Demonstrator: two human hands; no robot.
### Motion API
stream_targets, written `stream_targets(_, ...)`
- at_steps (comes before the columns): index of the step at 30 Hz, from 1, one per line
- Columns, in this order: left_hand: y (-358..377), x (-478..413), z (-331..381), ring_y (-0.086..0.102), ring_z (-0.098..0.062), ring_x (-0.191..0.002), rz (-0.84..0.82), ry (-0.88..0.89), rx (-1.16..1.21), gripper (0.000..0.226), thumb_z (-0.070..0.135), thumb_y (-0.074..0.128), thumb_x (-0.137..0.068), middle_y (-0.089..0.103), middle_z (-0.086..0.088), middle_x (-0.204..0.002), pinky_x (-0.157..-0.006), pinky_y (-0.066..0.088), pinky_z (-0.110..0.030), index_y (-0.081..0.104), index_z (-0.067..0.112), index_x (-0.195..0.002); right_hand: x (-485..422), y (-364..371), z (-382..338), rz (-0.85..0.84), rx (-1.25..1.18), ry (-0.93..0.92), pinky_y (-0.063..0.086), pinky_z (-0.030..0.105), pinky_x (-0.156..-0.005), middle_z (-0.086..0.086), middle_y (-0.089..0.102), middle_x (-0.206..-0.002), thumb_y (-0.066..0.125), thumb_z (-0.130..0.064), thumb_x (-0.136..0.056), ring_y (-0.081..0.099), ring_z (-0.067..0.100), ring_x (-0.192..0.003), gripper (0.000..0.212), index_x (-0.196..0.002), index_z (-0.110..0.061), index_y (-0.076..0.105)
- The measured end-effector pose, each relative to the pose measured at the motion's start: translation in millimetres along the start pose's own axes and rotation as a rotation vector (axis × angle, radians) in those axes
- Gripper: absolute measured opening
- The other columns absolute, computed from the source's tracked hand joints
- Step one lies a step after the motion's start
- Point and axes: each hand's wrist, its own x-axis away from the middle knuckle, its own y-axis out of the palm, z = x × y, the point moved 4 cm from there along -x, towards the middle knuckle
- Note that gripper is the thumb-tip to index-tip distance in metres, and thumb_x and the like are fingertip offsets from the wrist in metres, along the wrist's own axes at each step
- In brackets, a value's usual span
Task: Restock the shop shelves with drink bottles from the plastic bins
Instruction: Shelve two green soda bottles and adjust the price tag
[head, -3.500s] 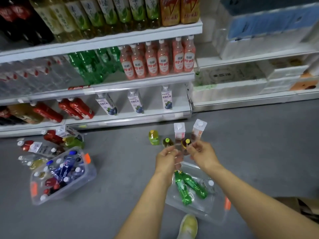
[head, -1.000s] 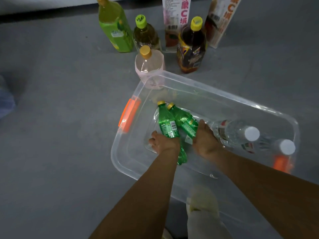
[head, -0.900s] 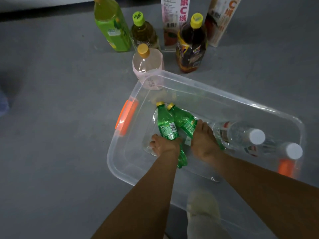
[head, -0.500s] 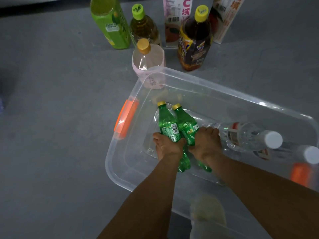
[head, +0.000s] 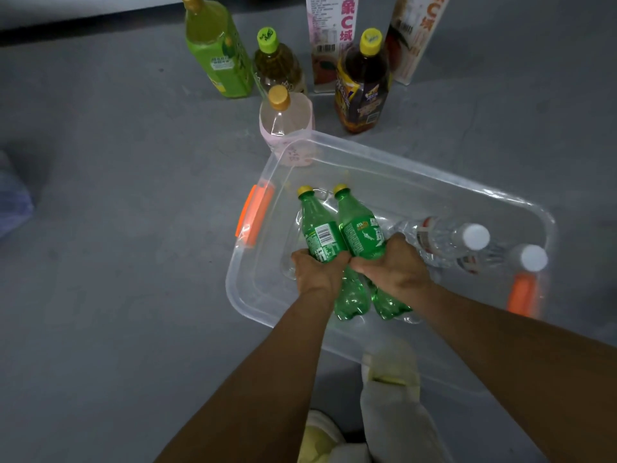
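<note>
Both arms reach down into the clear plastic bin (head: 417,165). The left hand (head: 319,274) wraps around the left green bottle (head: 322,235). The right hand (head: 395,269) wraps around the right green bottle (head: 362,235). The bottles are shiny and bumpy-bottomed, with yellow caps pointing to 12 o'clock. Clear water bottles (head: 444,238) lie at 3 o'clock.

Left hand (head: 319,275) and right hand (head: 397,272) are bare, as are both forearms up to the frame edge. A light grey trouser leg (head: 397,426) shows at bottom centre. Two shoes are visible: a pale shoe (head: 390,362) with a yellow band, indistinct, and a yellow-green shoe (head: 317,439), partly cut off.
</note>
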Motion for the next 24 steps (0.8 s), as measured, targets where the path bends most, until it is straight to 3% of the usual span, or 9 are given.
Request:
stream_targets(4,-13,33,4,0.072,-0.023,-0.085,-0.049,-0.031,0.079,0.065,0.025,0.086,-0.063,0.072,-0.008,-0.099,-0.077,0.062,-0.041,0.056,0.007,-0.118,33,-20,-3,-0.032,-0.07,-0.009,0.057,0.038,-0.074,0.002,0.062,-0.088,0.08,-0.042,-0.07,0.064,0.017,-0.078,0.064,-0.111,-0.01,0.043)
stream_targets(6,-22,54,8,0.071,-0.024,-0.091,-0.072,-0.049,0.146,0.064,0.021,0.086,-0.066,0.071,-0.008,-0.102,-0.085,0.06,-0.043,0.054,0.01,-0.12,54,-30,-4,-0.05,-0.124,-0.024,0.057,0.039,-0.075,0.002,0.061,-0.09,0.08,-0.037,-0.072,0.062,0.015,-0.077,0.058,-0.109,-0.011,0.042)
stream_targets(8,-30,75,12,0.071,-0.027,-0.094,-0.115,-0.049,0.205,0.062,0.016,0.085,-0.068,0.071,-0.009,-0.104,-0.089,0.058,-0.045,0.056,0.008,-0.122,73,-39,-4,-0.062,-0.184,-0.063,0.059,0.041,-0.074,0.001,0.066,-0.086,0.08,-0.035,-0.072,0.065,0.015,-0.074,0.048,-0.102,-0.012,0.05)
stream_targets(12,-54,114,28,0.073,-0.029,-0.088,-0.233,-0.005,0.3,0.037,0.004,0.077,-0.079,0.073,-0.017,-0.105,-0.08,0.06,-0.041,0.065,0.006,-0.114,113,-56,-8,-0.038,-0.289,-0.122,0.059,0.034,-0.072,-0.004,0.073,-0.08,0.08,-0.028,-0.074,0.071,0.012,-0.075,0.022,-0.089,-0.022,0.065)
stream_targets(16,-75,155,46,0.071,-0.028,-0.086,-0.337,0.015,0.387,0.045,0.006,0.077,-0.074,0.074,-0.017,-0.102,-0.082,0.058,-0.041,0.064,0.0,-0.117,156,-75,-27,-0.087,-0.411,-0.148,0.045,0.02,-0.067,-0.007,0.068,-0.096,0.082,-0.028,-0.075,0.064,0.006,-0.085,0.042,-0.108,-0.019,0.058)
stream_targets(19,-92,187,64,0.065,-0.033,-0.094,-0.375,0.03,0.472,0.034,0.009,0.07,-0.082,0.069,-0.023,-0.103,-0.089,0.054,-0.048,0.063,-0.002,-0.113,184,-91,-49,-0.118,-0.449,-0.187,0.046,0.024,-0.073,-0.006,0.066,-0.103,0.082,-0.034,-0.073,0.063,0.009,-0.091,0.053,-0.115,-0.02,0.054)
stream_targets(22,-108,223,84,0.061,-0.038,-0.106,-0.434,0.044,0.569,0.066,0.025,0.072,-0.069,0.059,-0.033,-0.125,-0.099,0.047,-0.058,0.058,-0.004,-0.128,215,-112,-73,-0.134,-0.464,-0.228,0.049,0.03,-0.077,-0.006,0.066,-0.105,0.084,-0.034,-0.072,0.063,0.01,-0.092,0.054,-0.114,-0.023,0.051)
stream_targets(24,-118,251,102,0.058,-0.037,-0.109,-0.502,0.067,0.634,0.069,0.026,0.065,-0.07,0.058,-0.03,-0.124,-0.103,0.043,-0.057,0.056,-0.001,-0.132,238,-128,-89,-0.145,-0.488,-0.255,0.051,0.036,-0.087,-0.007,0.066,-0.107,0.086,-0.037,-0.067,0.065,0.011,-0.097,0.059,-0.113,-0.028,0.051)
